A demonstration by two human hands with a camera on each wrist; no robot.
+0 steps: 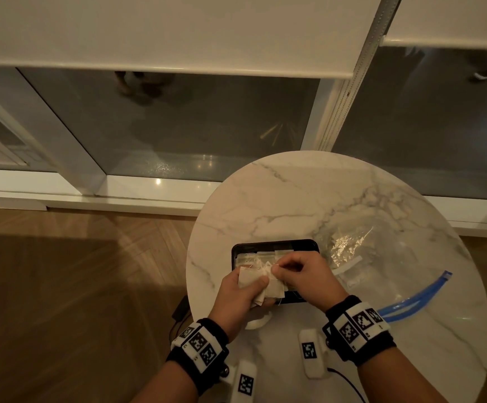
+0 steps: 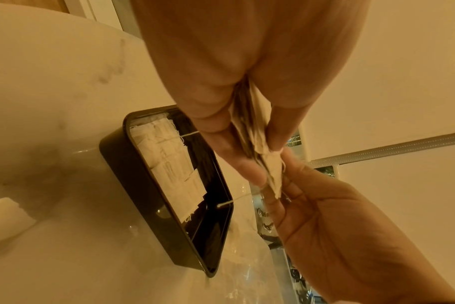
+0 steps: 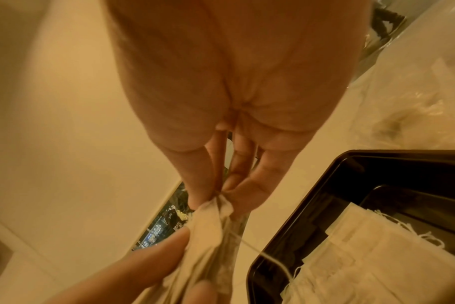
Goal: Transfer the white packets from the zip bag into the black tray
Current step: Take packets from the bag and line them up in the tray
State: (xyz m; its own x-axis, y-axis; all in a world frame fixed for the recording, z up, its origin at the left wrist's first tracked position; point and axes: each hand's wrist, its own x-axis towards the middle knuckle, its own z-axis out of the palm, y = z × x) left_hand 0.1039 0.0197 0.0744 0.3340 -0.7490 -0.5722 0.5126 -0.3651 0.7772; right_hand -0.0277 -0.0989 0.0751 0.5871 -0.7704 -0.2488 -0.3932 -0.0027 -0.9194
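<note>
Surface: a round white marble table (image 1: 309, 199) with grey veins. It stands on a wooden floor (image 1: 76, 271) beside a low window (image 1: 207, 126) with white frames. A pale roller blind (image 1: 163, 30) is drawn partway down over the glass.

Tray: the black tray (image 1: 274, 245) lies on the table in front of the person. White packets (image 2: 169, 164) with thin strings already lie flat inside it.

Zip bag: the clear zip bag (image 1: 361, 257) lies just to the right of the tray, crumpled. Its blue zip strip (image 1: 410, 303) curves toward the table's right edge.

Left hand (image 1: 239, 292): closed around a bundle of packets (image 1: 251, 279), thumb on top, held above the near left corner of the tray.

Right hand (image 1: 303, 274): fingertips pinch the top of one packet in that bundle. Both hands meet over the tray.

Head view only: the whole table, the bag's zip strip, the room, and black wrist bands (image 1: 198, 344) carrying square printed markers.

Left wrist view only: the bundle (image 2: 257, 144) seen edge-on as several thin layers between thumb and fingers, and the tray's side wall (image 2: 143, 205).

Right wrist view only: the pinched packet corner (image 3: 216, 205) gathered between thumb and forefinger, a loose string trailing down to the tray rim (image 3: 299, 216), and the stacked packets (image 3: 377, 257) in the tray close up.
</note>
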